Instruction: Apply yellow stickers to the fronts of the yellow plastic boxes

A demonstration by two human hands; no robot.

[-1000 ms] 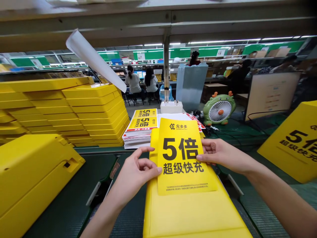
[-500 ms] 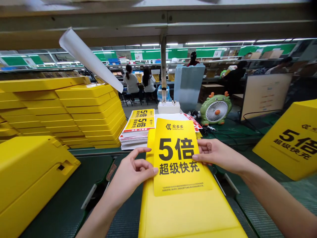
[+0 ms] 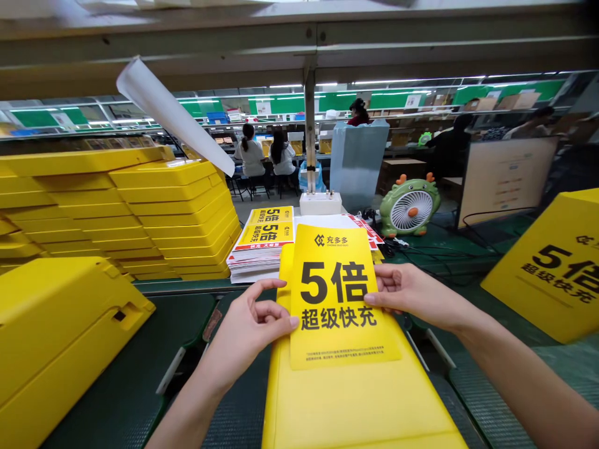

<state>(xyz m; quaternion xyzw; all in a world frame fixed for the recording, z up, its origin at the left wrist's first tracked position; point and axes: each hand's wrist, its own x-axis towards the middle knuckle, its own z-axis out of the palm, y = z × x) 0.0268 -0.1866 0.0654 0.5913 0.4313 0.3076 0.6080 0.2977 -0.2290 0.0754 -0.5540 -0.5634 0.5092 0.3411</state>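
Note:
A yellow printed label [image 3: 344, 340] with large black characters lies over the top of a long yellow plastic housing [image 3: 355, 402] in front of me. My left hand [image 3: 250, 327] is at the label's left edge, thumb tip on the edge and fingers curled beside it. At the right edge my right hand [image 3: 407, 290] pinches the label between thumb and fingers. Whether the label's underside touches the housing all over cannot be seen. Just behind, a stack of printed label sheets [image 3: 255, 265] sits by the housing's far end.
Yellow housings [image 3: 173, 212] are piled at the left, with another housing [image 3: 70, 337] nearer. A labelled yellow housing [image 3: 552, 280] stands at right. Behind are a green fan [image 3: 412, 209], cables, a power strip [image 3: 321, 204] and a cardboard panel [image 3: 505, 187]. Several people sit farther off.
Both hands and the label keep almost the same place. The view has shifted very slightly, and a person in the background has moved a little.

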